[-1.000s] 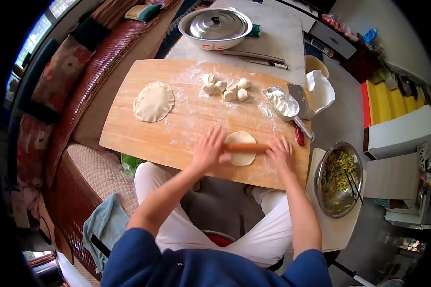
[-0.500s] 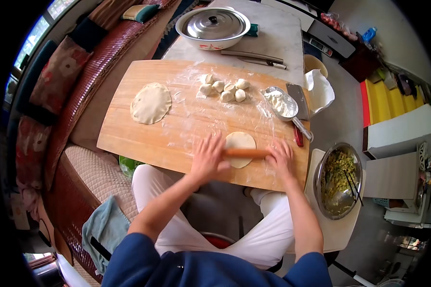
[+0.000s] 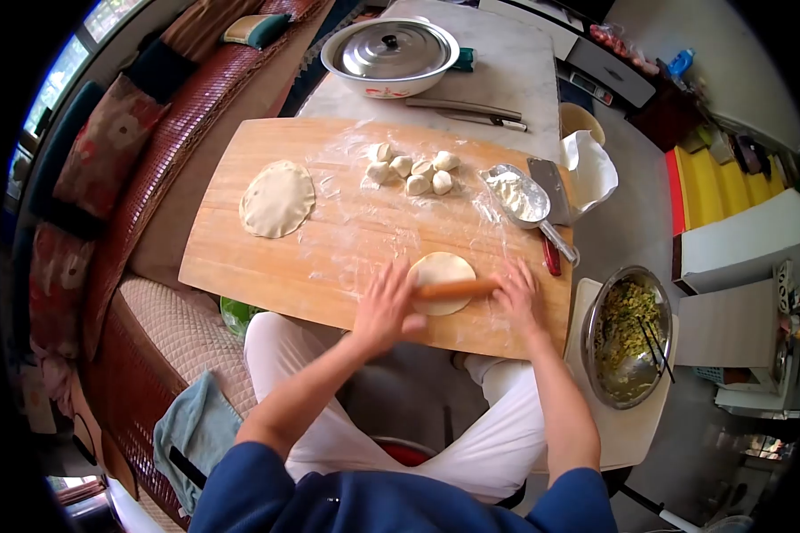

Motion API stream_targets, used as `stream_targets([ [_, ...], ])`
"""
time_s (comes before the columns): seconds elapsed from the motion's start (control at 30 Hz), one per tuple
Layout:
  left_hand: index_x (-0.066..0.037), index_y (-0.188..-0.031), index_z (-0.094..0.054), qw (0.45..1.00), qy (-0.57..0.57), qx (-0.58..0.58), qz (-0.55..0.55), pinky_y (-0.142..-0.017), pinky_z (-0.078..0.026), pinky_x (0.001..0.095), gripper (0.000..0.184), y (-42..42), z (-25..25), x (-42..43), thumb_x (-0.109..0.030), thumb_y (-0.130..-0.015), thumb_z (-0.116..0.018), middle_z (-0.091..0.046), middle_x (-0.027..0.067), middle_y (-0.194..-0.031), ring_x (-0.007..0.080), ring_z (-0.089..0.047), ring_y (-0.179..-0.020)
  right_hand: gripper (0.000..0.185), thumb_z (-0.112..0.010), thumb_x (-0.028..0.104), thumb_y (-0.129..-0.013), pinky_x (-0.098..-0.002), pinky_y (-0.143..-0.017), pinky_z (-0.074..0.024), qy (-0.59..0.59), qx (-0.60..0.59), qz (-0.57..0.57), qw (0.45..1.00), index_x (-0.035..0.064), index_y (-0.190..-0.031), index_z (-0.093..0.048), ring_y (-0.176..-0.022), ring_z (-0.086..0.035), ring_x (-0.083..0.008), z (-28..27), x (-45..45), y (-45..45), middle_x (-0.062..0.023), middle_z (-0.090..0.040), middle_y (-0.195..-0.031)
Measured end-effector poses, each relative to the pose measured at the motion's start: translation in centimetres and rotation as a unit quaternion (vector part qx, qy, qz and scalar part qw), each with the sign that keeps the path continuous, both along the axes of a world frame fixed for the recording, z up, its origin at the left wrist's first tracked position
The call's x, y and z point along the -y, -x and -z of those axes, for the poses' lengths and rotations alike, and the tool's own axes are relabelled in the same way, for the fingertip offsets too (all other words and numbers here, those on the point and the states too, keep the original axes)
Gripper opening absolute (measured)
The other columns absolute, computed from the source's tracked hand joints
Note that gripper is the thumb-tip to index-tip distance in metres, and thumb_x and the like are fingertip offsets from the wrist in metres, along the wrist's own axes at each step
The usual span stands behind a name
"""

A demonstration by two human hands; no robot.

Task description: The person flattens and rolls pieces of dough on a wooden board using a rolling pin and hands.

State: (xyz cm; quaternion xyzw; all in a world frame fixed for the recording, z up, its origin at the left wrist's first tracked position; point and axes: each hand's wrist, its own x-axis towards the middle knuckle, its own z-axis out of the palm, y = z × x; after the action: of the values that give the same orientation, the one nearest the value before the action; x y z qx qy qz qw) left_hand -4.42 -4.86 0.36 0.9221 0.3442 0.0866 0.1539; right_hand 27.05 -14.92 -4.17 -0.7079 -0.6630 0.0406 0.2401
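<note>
Underneath, the dough round [image 3: 443, 269] lies between the left [image 3: 386, 306] and right hands [image 3: 519, 296].

Over at the centre, the left hand [image 3: 385, 305] covers one end of the rolling pin [image 3: 458, 289] and the right hand [image 3: 520, 298] blocks the other, while the pin itself masks a strip of the dough round [image 3: 443, 268]. Up top, the steel lid [image 3: 393, 50] keeps the basin's [image 3: 391, 88] contents out of sight! At right, the scoop's handle [image 3: 557, 242] crosses the cleaver [image 3: 551, 189], hiding where blade meets grip. Down below, the frame's bottom edge cuts off the navy shirt [image 3: 373, 502], and thighs hide most of a red object [image 3: 407, 455], too obscured to identify.
</note>
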Motion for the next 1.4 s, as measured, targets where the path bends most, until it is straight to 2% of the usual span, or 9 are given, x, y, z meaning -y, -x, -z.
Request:
stream_targets([
  [0.07, -0.011, -0.155, -0.031, 0.997, 0.052, 0.013, 0.054, -0.119, -0.024, 0.0547, 0.101, 2.5, 0.0, 3.4, -0.063, -0.078, -0.069, -0.024, 0.0138, -0.164, 0.0418, -0.022, -0.149, 0.034, -0.076, 0.027, -0.082, -0.0558, -0.116, -0.0273, 0.015, 0.021, -0.02, 0.999, 0.0248, -0.116, -0.072, -0.143, -0.036, -0.035, -2.0, 1.9, 1.7, -0.0042, -0.053, -0.146],
  [0.27, -0.008, -0.155, -0.031, 0.99, -0.038, 0.053, -0.128, -0.12, -0.024, 0.0522, 0.09, -1.5, 1.5, -7.3, -0.058, -0.087, -0.063, -0.027, 0.0142, -0.162, 0.0395, -0.023, -0.149, 0.034, -0.071, 0.025, -0.087, -0.0532, -0.118, -0.0235, -0.002, 0.048, -0.001, 0.999, 0.0274, -0.121, -0.07, -0.14, -0.039, -0.0346, -2.9, -5.2, 1.8, -0.0035, -0.055, -0.144],
  [0.53, -0.008, -0.155, -0.032, 0.999, 0.015, 0.025, 0.038, -0.12, -0.024, 0.0533, 0.095, 2.4, 0.6, 1.4, -0.063, -0.084, -0.062, -0.027, 0.0129, -0.162, 0.04, -0.021, -0.15, 0.045, -0.079, 0.024, -0.078, -0.0552, -0.115, -0.0272, 0.018, 0.018, -0.015, 1.0, 0.0286, -0.123, -0.069, -0.139, -0.041, -0.0314, -2.0, 2.8, 1.7, 0.0003, -0.054, -0.144],
  [0.67, -0.009, -0.154, -0.033, 0.999, -0.017, 0.02, -0.041, -0.12, -0.022, 0.0539, 0.094, 1.4, 1.7, -2.6, -0.063, -0.084, -0.063, -0.027, 0.0122, -0.162, 0.04, -0.021, -0.15, 0.047, -0.08, 0.025, -0.076, -0.0601, -0.113, -0.0285, -0.023, 0.056, -0.025, 0.998, 0.0278, -0.122, -0.069, -0.138, -0.042, -0.0323, -3.5, -1.1, 3.1, -0.0024, -0.055, -0.142],
  [0.8, -0.009, -0.151, -0.038, 0.984, -0.055, 0.078, -0.149, -0.119, -0.025, 0.0524, 0.08, -3.2, 1.0, -10.3, -0.049, -0.088, -0.066, -0.028, 0.0119, -0.162, 0.0424, -0.024, -0.147, 0.049, -0.078, 0.025, -0.08, -0.0467, -0.098, -0.0448, 0.077, 0.011, -0.004, 0.997, 0.0285, -0.126, -0.065, -0.12, -0.054, -0.0265, -2.2, -6.4, 1.8, -0.0021, -0.06, -0.127],
  [0.9, -0.007, -0.143, -0.045, 0.961, -0.078, 0.184, -0.189, -0.112, -0.036, 0.0494, 0.076, -5.4, -0.1, -11.2, -0.033, -0.08, -0.078, -0.04, 0.019, -0.15, 0.0432, -0.039, -0.136, 0.044, -0.074, 0.022, -0.085, -0.0426, -0.085, -0.0498, -0.016, 0.003, 0.037, 0.999, 0.0188, -0.128, -0.063, -0.101, -0.062, -0.0314, -1.8, -5.5, 1.1, -0.0086, -0.065, -0.111],
  [1.03, -0.005, -0.124, -0.056, 0.984, 0.07, 0.006, -0.165, -0.092, -0.051, 0.0468, 0.067, -6.6, -0.4, -7.7, -0.022, -0.068, -0.088, -0.054, 0.0186, -0.124, 0.0375, -0.059, -0.111, 0.037, -0.068, 0.022, -0.093, -0.0452, -0.086, -0.0503, -0.169, -0.126, 0.191, 0.959, 0.0012, -0.124, -0.063, -0.101, -0.064, -0.037, 1.0, 0.0, 0.6, -0.0175, -0.068, -0.109],
  [1.23, 0.002, -0.102, -0.067, 0.956, 0.253, -0.094, -0.118, -0.071, -0.057, 0.0435, 0.039, -7.5, -1.2, -9.0, -0.013, -0.069, -0.08, -0.068, 0.0208, -0.097, 0.0325, -0.07, -0.083, 0.032, -0.061, 0.026, -0.098, -0.0446, -0.082, -0.0516, -0.144, -0.126, 0.277, 0.942, 0.0031, -0.12, -0.064, -0.099, -0.065, -0.0373, 0.7, 2.1, 0.8, -0.0167, -0.069, -0.11],
  [1.4, 0.0, -0.106, -0.066, 0.888, 0.409, 0.2, -0.067, -0.067, -0.056, 0.0368, 0.034, -8.0, -3.4, -8.1, -0.017, -0.079, -0.077, -0.071, 0.0161, -0.091, 0.0225, -0.07, -0.08, 0.032, -0.058, 0.027, -0.1, -0.0439, -0.079, -0.0513, -0.217, -0.193, 0.298, 0.909, 0.0019, -0.118, -0.064, -0.095, -0.066, -0.0388, 0.0, 2.1, 0.8, -0.0183, -0.069, -0.104],
])
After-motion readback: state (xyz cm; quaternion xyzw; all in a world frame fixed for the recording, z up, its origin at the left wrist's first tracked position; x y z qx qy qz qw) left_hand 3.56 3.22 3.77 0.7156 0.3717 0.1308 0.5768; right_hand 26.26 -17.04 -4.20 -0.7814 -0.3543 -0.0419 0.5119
